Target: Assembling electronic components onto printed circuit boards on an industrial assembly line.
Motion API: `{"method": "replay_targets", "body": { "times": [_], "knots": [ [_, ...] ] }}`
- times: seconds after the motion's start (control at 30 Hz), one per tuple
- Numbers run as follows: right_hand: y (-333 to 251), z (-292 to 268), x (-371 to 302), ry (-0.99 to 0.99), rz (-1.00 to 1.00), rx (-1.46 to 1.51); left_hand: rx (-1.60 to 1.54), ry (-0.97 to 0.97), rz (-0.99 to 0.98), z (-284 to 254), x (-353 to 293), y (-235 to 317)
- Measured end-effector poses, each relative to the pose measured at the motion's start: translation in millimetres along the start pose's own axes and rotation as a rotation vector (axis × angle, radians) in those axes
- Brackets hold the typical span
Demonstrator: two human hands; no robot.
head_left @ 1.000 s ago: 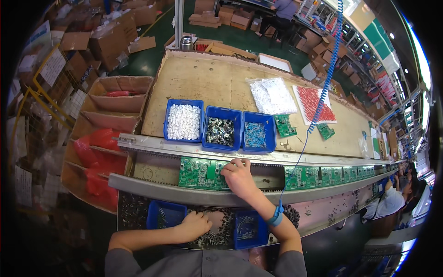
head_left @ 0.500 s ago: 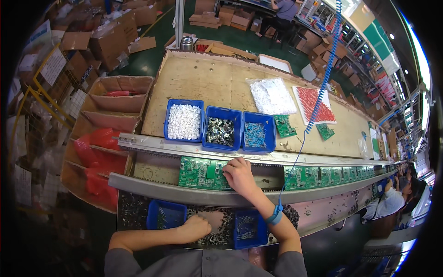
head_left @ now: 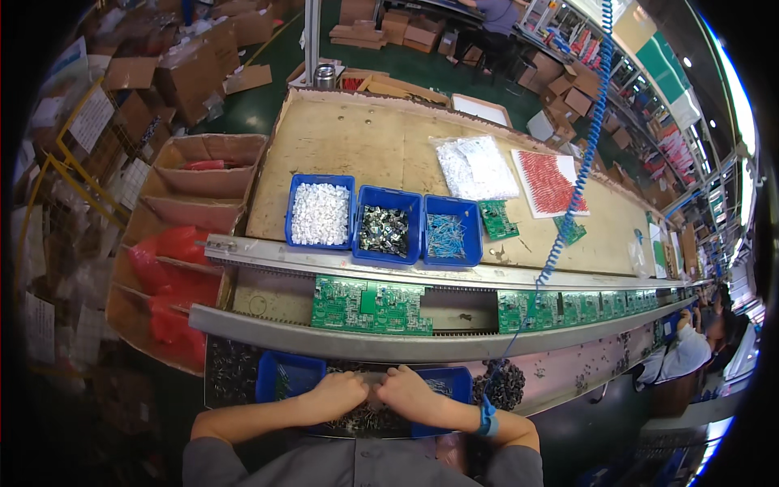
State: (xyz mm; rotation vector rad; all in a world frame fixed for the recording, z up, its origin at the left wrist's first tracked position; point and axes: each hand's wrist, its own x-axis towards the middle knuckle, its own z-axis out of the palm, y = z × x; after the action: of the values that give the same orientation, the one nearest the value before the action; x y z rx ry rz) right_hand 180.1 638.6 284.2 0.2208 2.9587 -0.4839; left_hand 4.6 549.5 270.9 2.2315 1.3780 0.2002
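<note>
My left hand and my right hand are close together over the near tray, fingertips almost meeting. Both have curled, pinched fingers; whatever sits between them is too small or hidden to make out. Loose dark and silvery components lie beneath. A near blue bin holding a few small parts stands left of my left hand. My right hand and wrist partly cover another blue bin. Beyond the hands, a green circuit board rests between the metal rails. A blue wrist strap with a coiled cord circles my right wrist.
Past the far rail stand bins of white connectors, metallic parts and blue-leaded components. More boards line the rails rightward. The blue coiled cord hangs at right; a divided cardboard box stands left.
My right hand has left the circuit board and come back toward me, beside my left hand. My left hand has shifted slightly up. The board stays between the rails.
</note>
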Motion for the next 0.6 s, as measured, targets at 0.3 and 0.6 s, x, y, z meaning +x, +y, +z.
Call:
{"method": "replay_targets", "body": {
  "times": [0.3,0.6],
  "knots": [
    [-6,22,8,-0.157,-0.062,-0.037,-0.103,0.355,0.015,-45,11,-18],
    [-11,29,20,0.087,-0.119,0.038,-0.926,0.497,-0.332,-46,45,-55]
  ]
}}
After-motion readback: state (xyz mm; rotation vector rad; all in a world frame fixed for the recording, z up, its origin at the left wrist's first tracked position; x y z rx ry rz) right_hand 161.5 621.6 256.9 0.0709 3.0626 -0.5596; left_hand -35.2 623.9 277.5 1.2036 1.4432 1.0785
